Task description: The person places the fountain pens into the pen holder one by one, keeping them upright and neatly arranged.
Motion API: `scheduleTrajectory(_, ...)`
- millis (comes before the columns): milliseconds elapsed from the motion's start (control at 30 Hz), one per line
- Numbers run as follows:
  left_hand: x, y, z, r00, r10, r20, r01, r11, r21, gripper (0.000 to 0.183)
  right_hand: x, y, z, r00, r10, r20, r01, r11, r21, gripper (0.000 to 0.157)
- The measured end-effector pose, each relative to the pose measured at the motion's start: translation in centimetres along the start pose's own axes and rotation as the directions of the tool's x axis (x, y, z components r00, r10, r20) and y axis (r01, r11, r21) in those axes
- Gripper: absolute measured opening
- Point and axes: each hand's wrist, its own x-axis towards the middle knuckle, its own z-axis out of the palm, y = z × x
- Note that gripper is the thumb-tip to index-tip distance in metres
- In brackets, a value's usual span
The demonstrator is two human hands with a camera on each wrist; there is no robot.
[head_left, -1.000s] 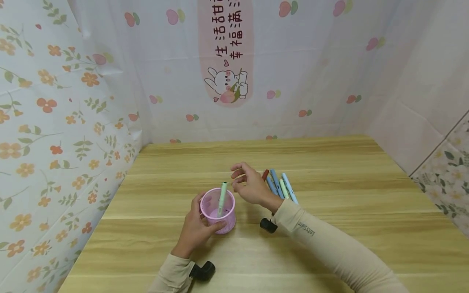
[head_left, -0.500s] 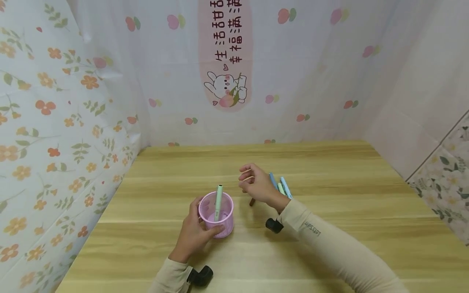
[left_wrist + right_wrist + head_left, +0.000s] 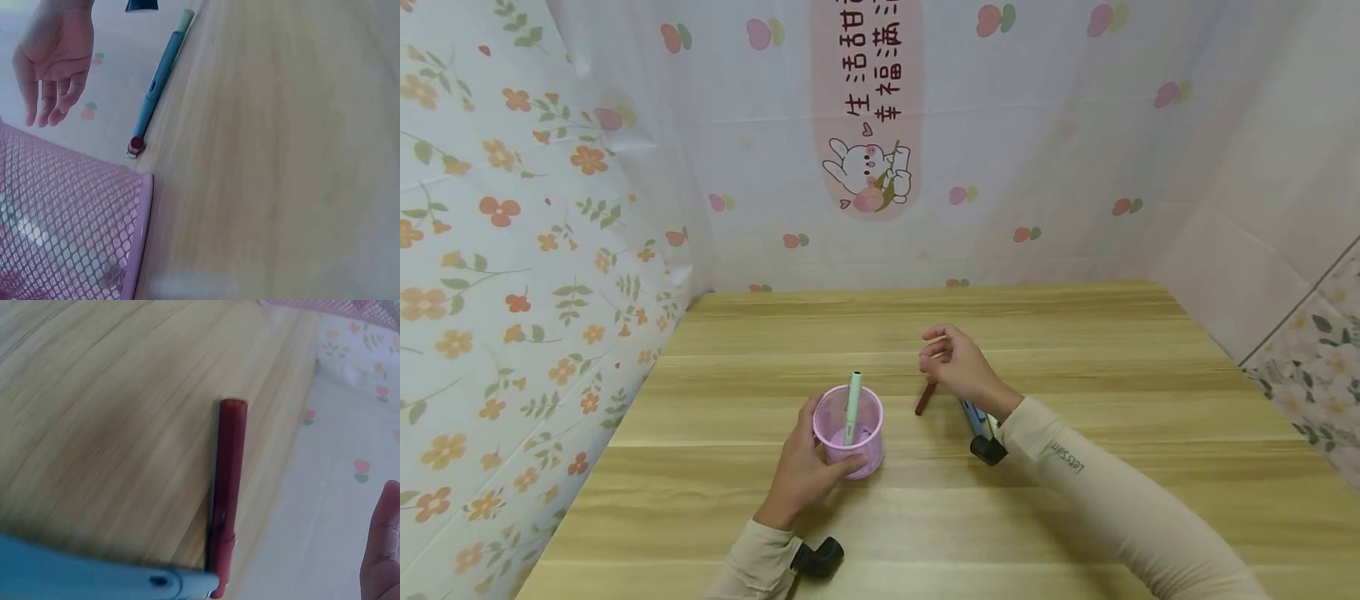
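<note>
My left hand (image 3: 808, 467) grips a pink mesh pen holder (image 3: 868, 454) by its side, thumb on the near wall and fingers round the left. Inside the holder a light green pen (image 3: 853, 408) leans upright against the rim. To the right, my right hand (image 3: 962, 367) hovers over several loose pens, its fingers loosely bent and holding nothing. A dark red pen (image 3: 926, 400) lies below its fingertips, also seen as a red pen (image 3: 228, 462) in the right wrist view, beside a blue pen (image 3: 94, 572). The right hand and sleeve partly hide the other pens.
The wooden table (image 3: 760, 333) ends at a patterned curtain (image 3: 745, 167) behind and another flowered curtain (image 3: 512, 292) on the left. Black wrist cameras (image 3: 818, 557) sit below both hands, the right one close to the blue pens (image 3: 973, 417).
My right hand has moved rightward, from near the pen holder to above the loose pens. The left hand keeps its grip on the holder, and the light green pen stays in it.
</note>
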Motion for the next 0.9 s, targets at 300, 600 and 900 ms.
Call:
scheduleTrajectory(300, -0.7, 0.1, 0.0, 0.999, -0.022, -0.031, 0.023, 1.0, 0.016, 0.097, -0.2, 1.5, -1.4, 0.999, 0.043, -0.014, -0.044, 0.999, -0.008, 0.036)
scheduleTrajectory(600, -0.3, 0.2, 0.0, 1.0, -0.002, -0.026, 0.003, 0.999, 0.041, 0.095, 0.1, 2.4, -3.8, 0.996, 0.074, -0.047, -0.077, 0.995, -0.058, 0.04)
scheduleTrajectory(900, -0.1, 0.2, 0.0, 1.0, -0.009, -0.02, 0.01, 0.998, 0.055, 0.094, 0.3, 2.7, -5.0, 0.991, 0.112, -0.076, -0.115, 0.993, -0.038, 0.042)
